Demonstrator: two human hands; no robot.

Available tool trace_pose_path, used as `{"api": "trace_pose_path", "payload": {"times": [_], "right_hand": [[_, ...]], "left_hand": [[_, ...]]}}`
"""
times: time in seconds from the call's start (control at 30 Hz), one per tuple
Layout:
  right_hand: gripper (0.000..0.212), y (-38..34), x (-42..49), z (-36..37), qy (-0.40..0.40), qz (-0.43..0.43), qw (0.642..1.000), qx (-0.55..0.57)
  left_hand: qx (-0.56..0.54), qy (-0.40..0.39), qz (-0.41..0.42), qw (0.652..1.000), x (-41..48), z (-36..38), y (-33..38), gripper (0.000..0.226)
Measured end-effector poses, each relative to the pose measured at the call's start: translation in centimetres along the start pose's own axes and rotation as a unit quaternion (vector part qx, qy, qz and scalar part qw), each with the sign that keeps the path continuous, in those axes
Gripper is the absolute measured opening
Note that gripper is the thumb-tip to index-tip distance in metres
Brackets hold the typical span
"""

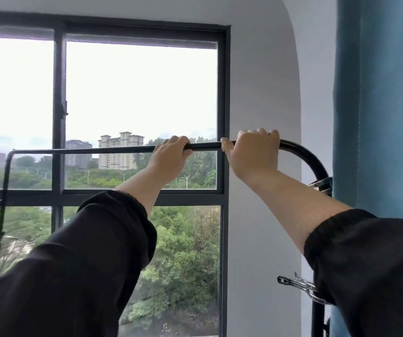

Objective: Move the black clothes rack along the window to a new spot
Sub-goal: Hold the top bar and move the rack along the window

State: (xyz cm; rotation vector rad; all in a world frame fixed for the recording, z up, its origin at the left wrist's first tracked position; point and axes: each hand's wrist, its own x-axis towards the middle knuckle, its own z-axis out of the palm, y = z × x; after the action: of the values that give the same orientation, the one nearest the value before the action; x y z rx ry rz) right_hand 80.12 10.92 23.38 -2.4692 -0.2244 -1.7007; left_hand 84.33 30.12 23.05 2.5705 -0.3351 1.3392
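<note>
Two hands grip the top rail of the black clothes rack (113, 150), which stands just in front of the window (139, 93) and spans the view from nine o'clock to three o'clock. We judge the rack to be a thin, stiff metal tube frame: light enough for one person, rigid along the rail, but tall and so liable to sway or tip if pushed from one end only. The rail looks smooth and may slip under a loose hold. We take hold on the straight run of the rail, as here, not on the curved corner at three o'clock, where the tube bends down beside the blue curtain (380, 105).

The left hand (170, 158) lies palm down near the centre of the view, its fingers (179, 139) curled over the rail and clenched on it. The right hand (252, 154) sits just beside it toward two o'clock, likewise closed around the tube, thumb pointing toward the other hand. Both forearms reach up and forward, black sleeves (113, 239) pushed back from the wrists.

Metal clips (300, 287) hang on the right upright at three and five o'clock; we judge they may catch the curtain as the rack moves. The feet of the rack are out of view.
</note>
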Motion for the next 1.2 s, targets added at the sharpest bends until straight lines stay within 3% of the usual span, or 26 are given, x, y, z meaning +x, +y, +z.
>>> {"api": "trace_pose_path", "payload": {"times": [0.47,0.87,1.03,1.2], "right_hand": [[0.053,-2.0,2.2,5.1,0.046,-0.004,0.999,0.023],[0.056,-3.1,4.2,10.7,0.008,0.013,0.997,0.074],[0.053,-1.3,5.7,13.3,-0.019,0.036,0.995,0.086],[0.044,0.2,6.3,15.0,-0.044,0.045,0.993,0.096]], "left_hand": [[0.151,-0.038,0.106,0.982,3.0,-0.8,-5.2,0.026],[0.201,-0.038,0.075,0.976,4.6,2.2,-8.1,0.03],[0.175,-0.14,0.02,0.974,6.9,3.9,-7.5,0.027],[0.099,-0.123,0.0,0.987,7.4,6.2,-7.6,0.027]]}}
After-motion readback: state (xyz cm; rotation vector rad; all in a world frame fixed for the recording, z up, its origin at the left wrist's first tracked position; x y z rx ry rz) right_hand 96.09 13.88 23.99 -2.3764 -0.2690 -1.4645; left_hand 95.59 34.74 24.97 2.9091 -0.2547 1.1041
